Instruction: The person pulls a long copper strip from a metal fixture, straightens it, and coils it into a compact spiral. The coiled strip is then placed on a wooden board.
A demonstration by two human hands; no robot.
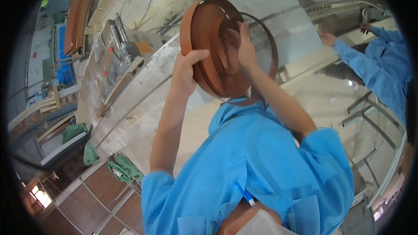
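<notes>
A coil of brown flat strip point(186, 30), which looks like edge banding, is held up in front of my chest. My left hand point(186, 72) grips its left lower rim, with the thumb over the edge. Inside the ring is my right hand point(244, 48), its fingers bent against the inner turns and slightly blurred. One loose loop of the strip point(275, 54) stands away from the coil on the right, around my right wrist. The turns at the centre are uneven and partly hidden by my fingers.
Beyond the coil lies a worktable with a pale grey sheet point(278, 6). A machine part with red knobs point(114, 49) stands at the left. On the right, a co-worker in a blue sleeve point(359, 63) reaches to the table, near a metal-tube frame point(370, 113). Green cloth point(124, 168) hangs lower left.
</notes>
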